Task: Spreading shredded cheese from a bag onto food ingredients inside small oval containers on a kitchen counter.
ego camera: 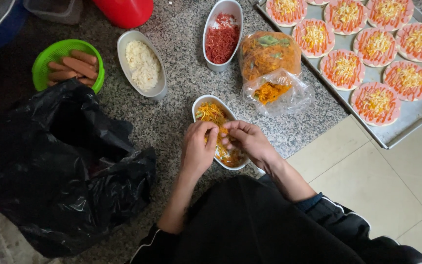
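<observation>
Picking step: both hands work shredded orange vegetable mix in the white oval dish on the granite counter.
Left hand: fingers pinched on shreds.
Right hand: fingers curled, pinching shreds.
Next move, judged: needs a firm pinch, lifted clear of the dish rim.

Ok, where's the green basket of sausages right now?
Head view, far left: the green basket sits on the granite floor, left of the rice dish and above the black bag.

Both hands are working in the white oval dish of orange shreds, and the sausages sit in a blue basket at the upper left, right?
Not quite. The head view shows the sausages in a green basket, not a blue one. The rest holds: the left hand and right hand are both in the white oval dish of orange shreds.
</observation>
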